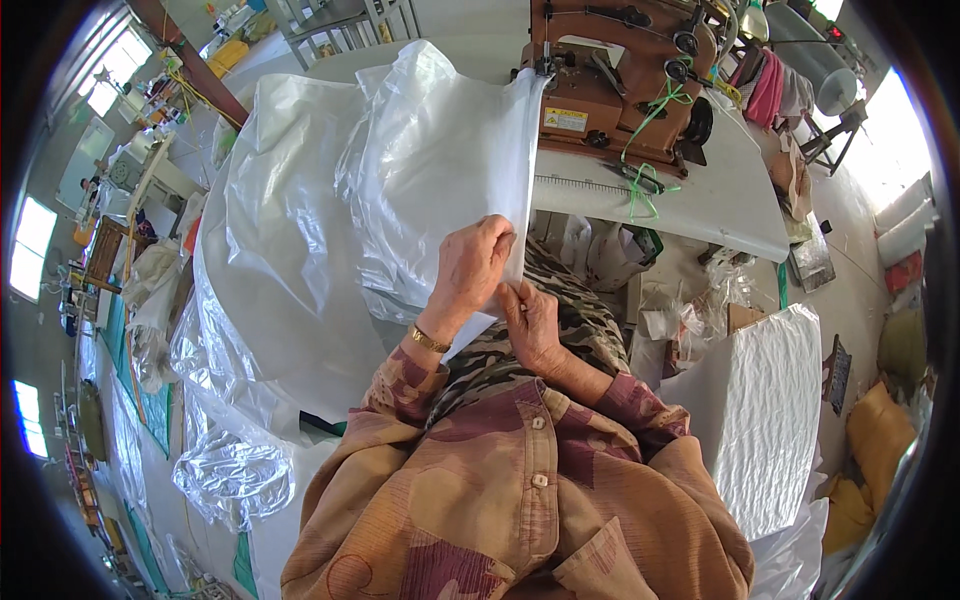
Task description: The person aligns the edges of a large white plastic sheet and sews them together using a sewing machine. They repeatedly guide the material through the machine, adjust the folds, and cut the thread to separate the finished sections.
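A large sheet of white translucent plastic film [440, 150] lies over the sewing table in front of me and spreads to the left. Its right edge is folded into a narrow strip that runs up to the needle area of a brown sewing machine [620, 90]. My left hand [473, 262] is closed on this edge, with the fingers curled round it. Just below and to the right, my right hand [530, 325] pinches the lower end of the same edge above my lap. The fingertips of both hands partly hide the fold.
A ruler strip [585, 184] and dark thread snips [637, 178] with green string lie before the machine. On the right stands a stack of white sheets [768, 425]. Crumpled clear plastic [237, 475] hangs at the left, and a chair [345, 22] stands behind the table.
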The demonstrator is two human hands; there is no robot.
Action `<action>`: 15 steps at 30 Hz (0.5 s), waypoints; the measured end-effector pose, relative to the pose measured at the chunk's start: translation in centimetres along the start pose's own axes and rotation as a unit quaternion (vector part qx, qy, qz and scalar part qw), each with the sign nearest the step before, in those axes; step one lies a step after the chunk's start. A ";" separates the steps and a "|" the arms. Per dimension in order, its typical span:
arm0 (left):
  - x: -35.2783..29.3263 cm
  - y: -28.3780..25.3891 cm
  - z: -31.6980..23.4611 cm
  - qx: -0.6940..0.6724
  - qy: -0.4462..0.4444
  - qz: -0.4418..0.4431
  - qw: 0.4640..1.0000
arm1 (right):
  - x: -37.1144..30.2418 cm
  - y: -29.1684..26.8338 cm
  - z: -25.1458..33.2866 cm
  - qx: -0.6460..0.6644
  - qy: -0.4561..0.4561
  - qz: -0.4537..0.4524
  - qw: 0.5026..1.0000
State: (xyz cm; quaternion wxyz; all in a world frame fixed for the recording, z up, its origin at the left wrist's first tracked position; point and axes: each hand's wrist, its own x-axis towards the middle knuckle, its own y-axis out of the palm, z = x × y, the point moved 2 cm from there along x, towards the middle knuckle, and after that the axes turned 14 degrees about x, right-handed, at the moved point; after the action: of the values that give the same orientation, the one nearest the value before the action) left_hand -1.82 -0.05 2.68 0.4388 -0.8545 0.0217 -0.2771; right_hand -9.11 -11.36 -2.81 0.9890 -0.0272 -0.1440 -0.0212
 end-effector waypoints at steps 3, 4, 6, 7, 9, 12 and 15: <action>0.0 -0.6 -1.1 0.024 0.041 -0.026 0.999 | 0.3 -0.6 1.5 -0.096 -0.162 0.035 0.981; -0.1 -0.7 -1.1 0.001 0.032 -0.023 0.999 | 0.1 -0.5 1.7 -0.117 -0.168 0.048 0.978; -0.3 -0.9 -0.8 -0.025 0.020 -0.019 0.999 | -0.3 -0.4 1.9 -0.160 -0.179 0.072 0.968; -0.4 -0.9 -0.7 -0.027 0.017 -0.018 0.999 | -0.3 -0.3 1.4 -0.166 -0.191 0.088 0.963; -0.8 -0.9 -0.5 -0.040 0.006 -0.018 0.999 | -0.4 -0.2 1.4 -0.175 -0.207 0.097 0.958; -1.3 -0.9 -0.4 -0.062 -0.016 -0.008 0.998 | -0.4 -0.1 1.8 -0.218 -0.225 0.118 0.942; -1.5 -1.1 -0.6 -0.066 -0.045 0.009 0.997 | -0.3 -0.3 1.9 -0.252 -0.230 0.147 0.928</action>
State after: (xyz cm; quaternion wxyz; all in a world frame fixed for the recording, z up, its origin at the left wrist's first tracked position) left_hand -3.57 0.59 3.10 0.3841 -0.8932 0.0276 -0.2322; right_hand -10.00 -11.53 -1.08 0.8812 -0.3009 -0.3518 0.0958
